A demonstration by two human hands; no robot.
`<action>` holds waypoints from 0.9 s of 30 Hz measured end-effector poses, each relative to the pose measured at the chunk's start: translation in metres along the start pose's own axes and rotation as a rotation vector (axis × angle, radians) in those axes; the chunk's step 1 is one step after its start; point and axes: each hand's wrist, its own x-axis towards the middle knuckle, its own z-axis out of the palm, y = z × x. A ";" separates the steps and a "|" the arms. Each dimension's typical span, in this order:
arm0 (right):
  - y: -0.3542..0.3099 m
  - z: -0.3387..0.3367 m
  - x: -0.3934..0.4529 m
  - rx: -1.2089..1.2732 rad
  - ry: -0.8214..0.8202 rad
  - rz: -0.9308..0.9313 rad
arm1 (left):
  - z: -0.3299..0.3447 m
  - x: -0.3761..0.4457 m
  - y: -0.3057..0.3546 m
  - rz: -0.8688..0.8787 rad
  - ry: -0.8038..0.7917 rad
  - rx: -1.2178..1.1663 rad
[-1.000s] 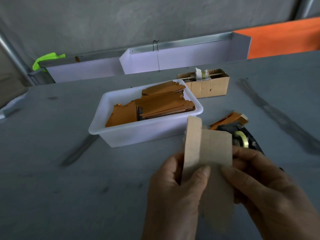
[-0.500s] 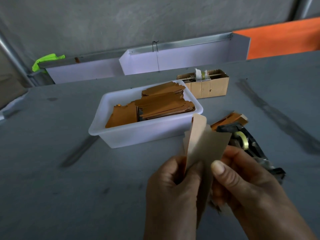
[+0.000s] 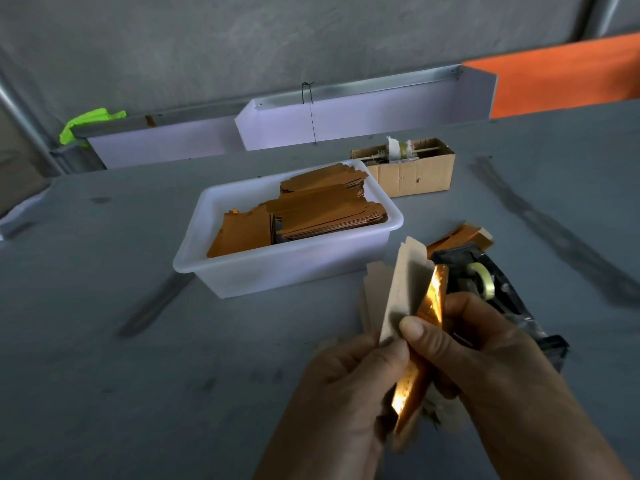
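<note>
A flat cardboard box blank (image 3: 403,292), beige on one side and shiny gold-orange on the other, stands upright between both hands above the grey table. My left hand (image 3: 339,386) grips its lower left edge with the thumb on the beige face. From the right, my right hand (image 3: 485,368) pinches the same blank, thumb on the beige flap and fingers behind. The blank is partly spread, so its gold inner face shows. A white plastic tub (image 3: 277,268) behind it holds stacks of several orange blanks (image 3: 325,211).
A black tape dispenser (image 3: 491,289) with a clear roll lies just behind my right hand, beside a few loose orange blanks (image 3: 460,235). A small brown carton (image 3: 412,174) stands behind the tub. White trays (image 3: 363,116) line the table's far edge.
The blank has been turned and spread open between my hands, so its gold face now shows. Both hands keep their hold; the right thumb has slid toward the left one.
</note>
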 end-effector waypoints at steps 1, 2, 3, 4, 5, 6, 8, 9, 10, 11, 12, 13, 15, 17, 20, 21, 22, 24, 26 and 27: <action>0.001 -0.001 0.000 0.003 -0.003 -0.001 | -0.002 0.000 -0.001 0.007 -0.046 0.040; 0.003 -0.002 0.001 0.009 -0.006 0.003 | -0.004 0.001 -0.002 0.014 -0.083 0.085; 0.005 -0.002 0.002 0.015 -0.010 0.008 | -0.005 0.001 -0.003 0.024 -0.102 0.120; 0.006 -0.003 0.002 0.022 -0.016 0.015 | -0.006 0.002 -0.004 0.034 -0.111 0.133; 0.007 -0.003 0.003 0.037 -0.027 0.019 | -0.007 0.002 -0.004 0.037 -0.122 0.132; 0.007 -0.005 0.003 0.064 -0.046 0.023 | -0.006 0.002 -0.003 0.030 -0.135 0.122; 0.005 -0.009 0.005 0.136 -0.104 0.033 | -0.006 0.003 -0.002 -0.008 -0.131 0.051; 0.003 -0.011 0.005 0.162 -0.132 0.038 | -0.007 0.004 -0.003 -0.026 -0.124 0.023; 0.002 -0.013 0.006 0.171 -0.146 0.048 | -0.009 0.004 -0.003 -0.036 -0.115 0.016; 0.001 -0.014 0.006 0.171 -0.145 0.057 | -0.010 0.004 -0.003 -0.038 -0.108 0.023; 0.000 -0.015 0.007 0.167 -0.134 0.065 | -0.010 0.004 -0.003 -0.044 -0.108 0.027; 0.000 -0.016 0.007 0.166 -0.121 0.075 | -0.010 0.004 -0.003 -0.056 -0.120 0.025; 0.000 -0.015 0.007 0.172 -0.093 0.099 | -0.011 0.004 -0.003 -0.067 -0.114 0.038; 0.000 -0.014 0.006 0.188 -0.062 0.100 | -0.012 0.005 -0.003 -0.073 -0.105 0.063; 0.002 -0.012 0.005 0.203 -0.020 0.079 | -0.012 0.006 -0.006 0.033 -0.077 0.252; 0.002 -0.012 0.005 0.201 -0.016 0.075 | -0.012 0.006 -0.007 0.058 -0.032 0.281; 0.003 -0.012 0.005 0.201 -0.019 0.073 | -0.012 0.006 -0.008 0.070 0.014 0.298; 0.005 -0.011 0.006 0.211 -0.026 0.069 | -0.010 0.006 -0.011 0.054 0.105 0.329; 0.007 -0.013 0.007 0.208 -0.027 0.054 | -0.011 0.005 -0.011 0.048 0.150 0.348; 0.008 -0.014 0.007 0.199 -0.031 0.043 | -0.011 0.005 -0.011 0.064 0.138 0.362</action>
